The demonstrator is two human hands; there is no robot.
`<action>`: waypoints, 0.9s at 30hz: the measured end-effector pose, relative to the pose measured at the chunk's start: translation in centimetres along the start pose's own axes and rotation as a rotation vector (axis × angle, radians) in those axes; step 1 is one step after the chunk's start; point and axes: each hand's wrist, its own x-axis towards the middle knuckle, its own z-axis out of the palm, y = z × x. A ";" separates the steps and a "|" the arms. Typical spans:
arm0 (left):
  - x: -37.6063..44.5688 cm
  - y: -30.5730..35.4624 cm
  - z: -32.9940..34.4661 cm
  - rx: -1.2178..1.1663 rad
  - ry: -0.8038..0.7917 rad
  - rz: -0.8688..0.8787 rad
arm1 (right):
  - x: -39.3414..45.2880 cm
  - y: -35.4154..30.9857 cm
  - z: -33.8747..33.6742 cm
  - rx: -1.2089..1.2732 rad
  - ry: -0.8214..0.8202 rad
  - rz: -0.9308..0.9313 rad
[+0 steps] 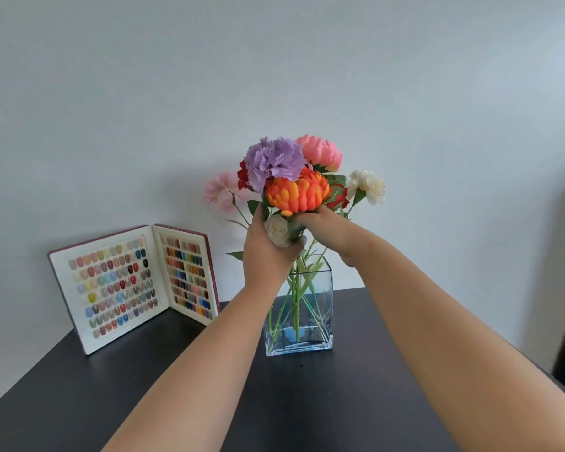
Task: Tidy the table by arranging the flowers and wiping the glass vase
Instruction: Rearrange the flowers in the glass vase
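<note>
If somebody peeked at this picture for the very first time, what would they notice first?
Probably the bright flowers in the middle, purple, orange and pink, with their stems standing in a clear glass vase on the dark table. The left hand and right hand both grip the bunch just under the blooms. To the left, an open book of colourful nail samples stands against the wall.

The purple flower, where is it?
In the head view the purple flower tops the bunch at centre, just above the orange flower and left of the coral-pink flower, over the glass vase.
</note>
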 end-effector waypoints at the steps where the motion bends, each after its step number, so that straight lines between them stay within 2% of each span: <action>1: -0.1 0.1 0.1 -0.004 0.021 0.007 | -0.4 0.0 -0.3 -0.012 0.001 0.024; 3: -0.2 0.1 0.2 -0.022 0.051 0.006 | -0.8 0.3 -0.8 0.000 0.014 0.033; 5: -0.2 0.1 0.2 -0.049 0.065 -0.013 | -0.9 1.6 -1.3 0.060 0.065 -0.044; 7: 0.0 -0.2 0.1 -0.057 0.076 -0.025 | -1.2 3.7 -1.6 0.145 0.248 -0.105; 9: 0.1 -0.3 -0.1 -0.056 0.078 -0.036 | -1.3 6.7 -2.0 0.218 0.518 -0.036; 10: 0.2 -0.3 -0.2 -0.051 0.070 -0.043 | -1.2 8.1 -2.1 0.242 0.599 0.035; 11: 0.2 -0.4 -0.2 -0.040 0.063 -0.045 | -0.9 9.4 -2.1 0.251 0.612 0.113; 12: 0.3 -0.5 -0.3 -0.033 0.053 -0.044 | -0.7 10.3 -2.0 0.243 0.557 0.185; 15: 0.3 -0.5 -0.3 -0.021 0.037 -0.042 | 0.6 10.8 -1.4 0.244 0.298 0.313; 18: 0.4 -0.5 -0.4 -0.025 0.023 -0.070 | 2.1 9.2 -0.8 0.290 0.293 0.197; 21: 0.6 -0.4 -0.7 -0.072 -0.004 -0.127 | 2.9 7.9 0.0 0.162 0.332 0.077; 27: 1.0 -0.5 -0.9 -0.112 -0.036 -0.162 | 4.0 6.2 0.9 -0.066 0.378 0.003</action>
